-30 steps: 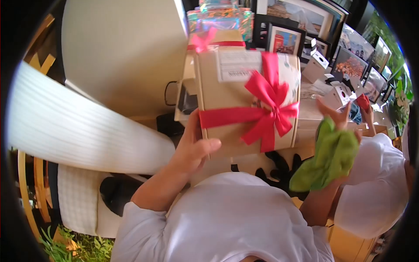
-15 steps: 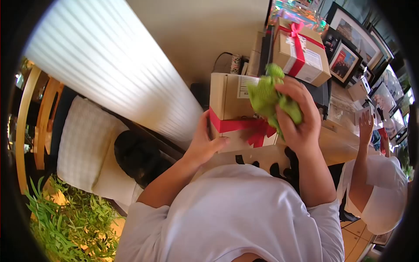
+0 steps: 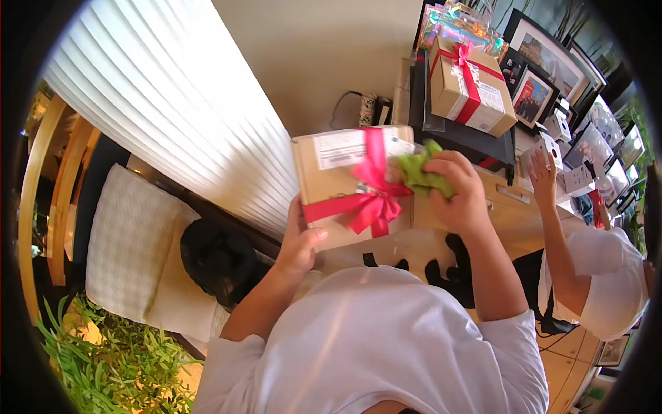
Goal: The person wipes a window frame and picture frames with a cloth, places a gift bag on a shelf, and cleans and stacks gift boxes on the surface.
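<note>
A cardboard gift box (image 3: pixel 324 188) is held up in front of my chest, its label and top face turned towards me. Around it runs a red ribbon (image 3: pixel 374 152) tied in a bow. My left hand (image 3: pixel 300 243) grips the lower left corner, thumb on the top face. Bunched in my right hand (image 3: pixel 460 192) is a green cloth (image 3: pixel 424 172), slightly blurred, at the box's right edge by the ribbon. Whether the cloth presses on the box I cannot tell.
Another ribboned box (image 3: pixel 448 93) sits on a black case (image 3: pixel 476 143) at the back right. Picture frames (image 3: pixel 534 96) crowd the cabinet beyond. On the right is another person's raised hand (image 3: pixel 543 178). A pleated white lamp (image 3: pixel 186 90) and a cushioned chair (image 3: pixel 131 241) stand left.
The box has tilted and shifted left, bringing its top face and bow into full view. My right hand has moved lower with the cloth. The other person's hand has shifted left.
</note>
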{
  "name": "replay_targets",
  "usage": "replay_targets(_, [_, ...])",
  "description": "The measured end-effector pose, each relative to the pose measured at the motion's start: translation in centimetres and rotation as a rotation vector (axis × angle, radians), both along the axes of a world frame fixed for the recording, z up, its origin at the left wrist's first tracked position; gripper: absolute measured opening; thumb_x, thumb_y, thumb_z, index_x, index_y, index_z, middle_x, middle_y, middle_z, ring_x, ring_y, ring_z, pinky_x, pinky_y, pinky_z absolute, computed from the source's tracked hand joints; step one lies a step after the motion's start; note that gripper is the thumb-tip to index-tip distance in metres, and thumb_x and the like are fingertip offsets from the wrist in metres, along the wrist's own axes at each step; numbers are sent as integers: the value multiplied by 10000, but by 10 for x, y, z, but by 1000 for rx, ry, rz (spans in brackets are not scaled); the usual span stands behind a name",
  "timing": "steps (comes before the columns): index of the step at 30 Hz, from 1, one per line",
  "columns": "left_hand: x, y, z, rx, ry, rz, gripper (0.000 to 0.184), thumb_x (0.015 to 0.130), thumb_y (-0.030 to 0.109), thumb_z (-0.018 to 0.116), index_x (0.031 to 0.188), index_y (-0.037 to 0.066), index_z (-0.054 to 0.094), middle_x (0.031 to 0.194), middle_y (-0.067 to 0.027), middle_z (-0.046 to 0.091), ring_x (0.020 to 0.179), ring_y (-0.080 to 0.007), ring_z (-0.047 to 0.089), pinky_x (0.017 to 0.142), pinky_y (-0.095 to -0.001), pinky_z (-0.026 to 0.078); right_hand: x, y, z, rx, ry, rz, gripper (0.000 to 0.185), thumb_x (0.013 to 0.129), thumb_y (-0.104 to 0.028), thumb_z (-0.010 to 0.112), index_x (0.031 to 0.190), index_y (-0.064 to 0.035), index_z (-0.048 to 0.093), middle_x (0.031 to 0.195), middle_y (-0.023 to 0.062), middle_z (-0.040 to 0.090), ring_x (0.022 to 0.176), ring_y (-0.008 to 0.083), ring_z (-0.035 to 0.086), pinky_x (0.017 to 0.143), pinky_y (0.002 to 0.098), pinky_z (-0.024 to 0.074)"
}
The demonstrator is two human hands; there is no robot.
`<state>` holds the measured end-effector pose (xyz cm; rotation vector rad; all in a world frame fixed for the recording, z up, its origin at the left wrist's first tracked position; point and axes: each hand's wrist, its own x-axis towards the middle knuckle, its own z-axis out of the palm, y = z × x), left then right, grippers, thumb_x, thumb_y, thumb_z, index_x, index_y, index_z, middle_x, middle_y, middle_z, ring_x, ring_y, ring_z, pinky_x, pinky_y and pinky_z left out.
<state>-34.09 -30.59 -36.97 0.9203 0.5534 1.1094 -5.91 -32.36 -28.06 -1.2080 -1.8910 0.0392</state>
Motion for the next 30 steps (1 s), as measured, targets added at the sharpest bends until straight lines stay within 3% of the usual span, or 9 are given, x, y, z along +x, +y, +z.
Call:
replay_targets(1, [-4,1,-1,-27,-20,0,798,662,171,631,1335,12,233,1273,-135,401,1198,-225,393,1009,-372,313,7,-4,-6,-52,80,-6,413,618,74,568,1011,-52,576,987,113,575,863,260,572,786,333,468])
replay_targets(4, [-6,3,1,-94,-86,-21,744,674,178,613,1313,8,270,1242,-138,439,1163,-235,434,985,-373,340,9,-12,-6,-222,1186,31,360,690,80,528,1033,-26,552,974,84,577,861,166,572,752,265,473])
replay_targets(7, [5,4,7,-104,-128,-51,711,682,189,602,1298,8,294,1226,-140,457,1143,-236,453,970,-373,355,-9,-10,9,-189,1131,5,306,753,51,522,1049,-23,540,978,56,569,867,107,556,732,229,476])
replay_targets(8, [9,3,8,-111,-111,-52,707,683,193,599,1296,8,299,1226,-139,456,1144,-234,452,969,-372,355,-13,-10,5,-232,957,-71,318,752,15,558,1065,-33,534,973,76,575,847,169,583,736,263,480])
replay_targets(10, [14,4,6,-128,-98,-45,696,689,194,590,1295,10,302,1228,-138,452,1143,-228,451,967,-374,356,-27,-7,4,-56,110,-70,311,718,-13,598,1025,-47,556,942,101,592,830,260,600,742,306,482])
replay_targets(13, [15,7,5,-191,-107,-37,670,709,184,572,1295,12,297,1238,-136,441,1136,-222,453,964,-383,359,-17,-30,24,-592,46,-156,307,663,-29,631,965,-58,581,926,123,602,852,332,584,758,350,479])
replay_targets(21, [49,10,17,-232,-135,34,601,760,187,538,1285,32,291,1249,-132,423,1129,-228,464,940,-386,399,-68,-31,15,8,-369,69,355,568,-97,663,919,-100,606,955,74,606,887,279,563,784,386,460])
replay_targets(24, [41,16,21,-167,1,28,572,769,310,509,1277,79,386,1190,-89,525,1038,-211,554,829,-381,489,-55,-33,-1,-16,-370,118,369,557,-72,654,920,-102,599,972,61,594,887,279,553,769,391,454])
replay_targets(30, [41,15,30,-248,-23,92,513,770,318,503,1225,87,454,1165,-86,550,1034,-207,556,848,-387,475,-22,-41,4,52,-252,-44,377,565,-86,618,938,-145,609,995,23,591,899,257,542,768,377,441])
